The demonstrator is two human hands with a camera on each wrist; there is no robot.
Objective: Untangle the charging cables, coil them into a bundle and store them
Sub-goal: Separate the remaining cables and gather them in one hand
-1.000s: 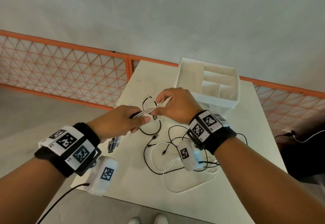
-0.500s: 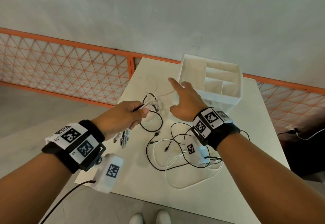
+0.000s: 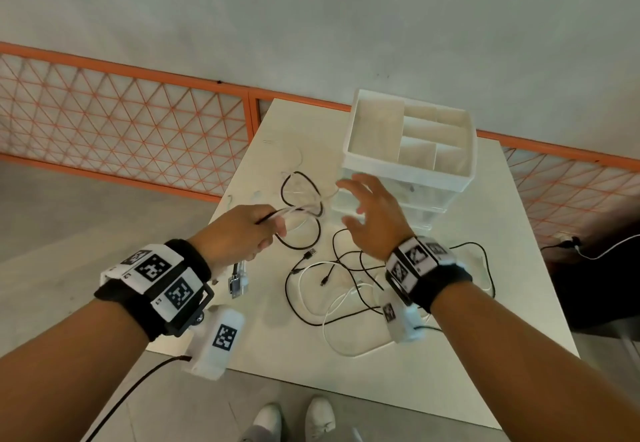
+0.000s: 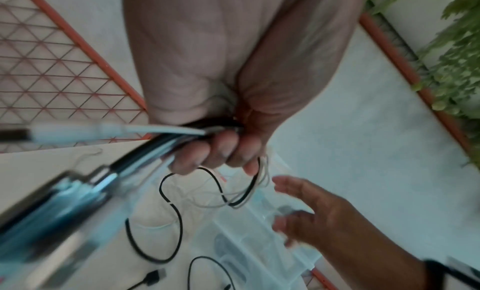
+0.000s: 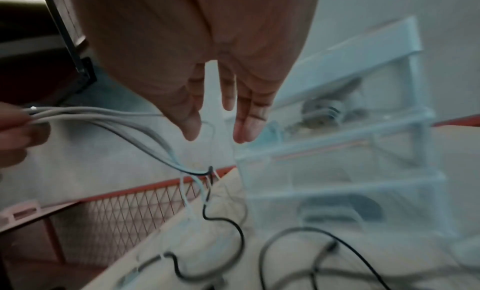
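The left hand [image 3: 239, 233] makes the grip: its fingers [image 4: 207, 151] are curled tight round a gathered bunch of cables [image 3: 298, 213], white and black strands together, with plugs [image 3: 237, 280] hanging below the fist. Loops spill out beyond the grip toward the drawer unit [image 3: 408, 150], trailing down onto the surface [image 3: 277, 337]. The right hand [image 3: 374, 216] hovers just past the grip with fingers spread, holding nothing, close to the clear drawers. Nearer the person than the grip, a loose tangle of cables [image 3: 346, 289] lies on the surface.

The bunch looks only half gathered, so I judge the hanging loops may snag on the tangle or on the drawer front when lifted, dragging other cables along. With one hand holding, strands could also slip out and spring apart.
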